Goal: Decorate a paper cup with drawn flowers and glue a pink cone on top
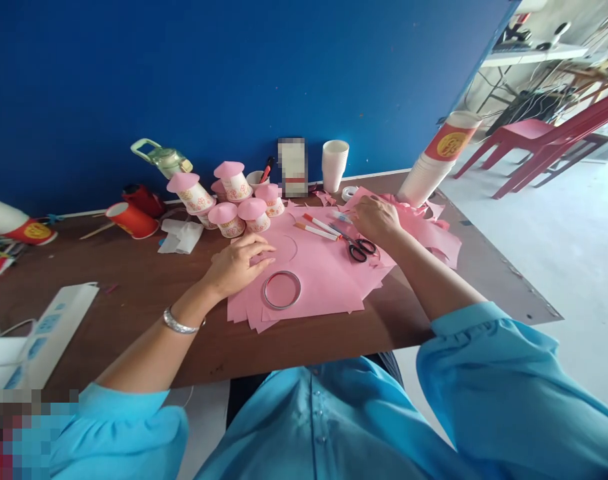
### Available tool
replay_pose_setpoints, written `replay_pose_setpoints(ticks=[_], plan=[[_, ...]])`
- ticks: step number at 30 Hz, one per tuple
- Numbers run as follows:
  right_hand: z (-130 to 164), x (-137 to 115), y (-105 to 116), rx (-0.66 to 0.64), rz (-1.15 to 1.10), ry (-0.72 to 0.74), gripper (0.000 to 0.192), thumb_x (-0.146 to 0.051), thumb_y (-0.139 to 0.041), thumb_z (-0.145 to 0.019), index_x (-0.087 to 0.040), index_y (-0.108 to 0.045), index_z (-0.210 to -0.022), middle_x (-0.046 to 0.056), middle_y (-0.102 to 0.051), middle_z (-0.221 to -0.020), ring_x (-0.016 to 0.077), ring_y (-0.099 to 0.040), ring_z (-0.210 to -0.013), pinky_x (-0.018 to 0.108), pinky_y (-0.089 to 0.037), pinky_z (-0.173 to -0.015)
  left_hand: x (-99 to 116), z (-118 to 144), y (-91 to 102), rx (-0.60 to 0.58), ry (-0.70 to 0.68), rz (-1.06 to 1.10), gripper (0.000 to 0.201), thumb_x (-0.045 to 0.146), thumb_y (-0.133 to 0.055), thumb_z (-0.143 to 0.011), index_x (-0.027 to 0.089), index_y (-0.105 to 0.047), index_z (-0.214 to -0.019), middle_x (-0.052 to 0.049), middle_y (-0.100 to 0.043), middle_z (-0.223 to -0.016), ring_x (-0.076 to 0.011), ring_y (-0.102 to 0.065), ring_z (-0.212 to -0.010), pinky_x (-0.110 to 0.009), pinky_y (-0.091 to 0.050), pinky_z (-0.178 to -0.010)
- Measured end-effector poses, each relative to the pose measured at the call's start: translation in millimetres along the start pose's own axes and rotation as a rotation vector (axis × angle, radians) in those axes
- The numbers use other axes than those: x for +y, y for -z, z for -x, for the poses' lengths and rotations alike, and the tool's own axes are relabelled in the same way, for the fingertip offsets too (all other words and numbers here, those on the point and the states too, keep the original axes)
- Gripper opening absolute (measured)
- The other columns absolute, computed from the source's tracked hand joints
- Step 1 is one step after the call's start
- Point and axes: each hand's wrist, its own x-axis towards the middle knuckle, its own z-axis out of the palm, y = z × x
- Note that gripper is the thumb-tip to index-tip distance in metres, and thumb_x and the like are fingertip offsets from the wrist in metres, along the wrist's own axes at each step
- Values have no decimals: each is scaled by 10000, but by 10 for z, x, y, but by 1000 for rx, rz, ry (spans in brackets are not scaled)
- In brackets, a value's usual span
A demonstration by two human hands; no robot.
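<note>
My left hand (241, 263) rests over the left edge of a stack of pink paper sheets (329, 290), its fingers loosely apart and holding nothing. Right of it, a thin metal ring (283, 290) lies flat on the top sheet, below a drawn curved line. My right hand (377, 220) is at the sheets' far right, among pink paper scraps (424, 230). Its fingers are curled down, and whatever is under their tips is hidden. Just left of that hand lie black-handled scissors (363, 249) and several markers (317, 231).
Behind the paper stand several decorated paper cups with pink cone roofs (224, 213). White cups (335, 165), a roll of tape (349, 193), a tall stack of cups (437, 160) and a green bottle (165, 159) line the blue wall. A power strip (54, 330) lies at left.
</note>
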Motion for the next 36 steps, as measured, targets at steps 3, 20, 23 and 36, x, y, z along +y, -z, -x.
replay_pose_setpoints(ticks=[3, 20, 23, 36], plan=[[47, -95, 4, 10, -15, 41, 333, -245, -498, -1038, -127, -774, -1182, 200, -710, -1361, 344, -616, -1281, 411, -534, -952, 21, -20, -16, 26, -10, 5, 204, 304, -669, -998, 208, -782, -1139, -70, -752, -1147, -199, -741, -946, -342, -633, -853], [400, -415, -183, 83, -386, 346, 168, -201, -621, -998, -184, -729, -1125, 80, -788, -1031, 209, -710, -902, 305, -536, -778, 3, -680, -352, -101, -108, -199, 210, 248, -582, -1040, 185, -740, -1163, -97, -749, -1077, -238, -723, -986, -348, -582, -791], [420, -397, -200, 87, -811, 343, 130, -310, -681, -981, -200, -739, -1020, 19, -739, -856, 147, -659, -703, 265, -525, -647, 70, -600, -322, -168, -153, -256, 323, 335, -506, -1088, 166, -723, -918, -66, -698, -842, -207, -676, -767, -306, -464, -629], [561, -799, -235, -98, -1888, 207, 415, -589, -945, -743, -226, -764, -829, -73, -467, -620, 91, -432, -584, 252, -507, -560, 157, -310, -140, -204, -114, -258, 399, 496, -512, -1099, 164, -656, -931, -77, -696, -838, -235, -688, -782, -318, -386, -615]])
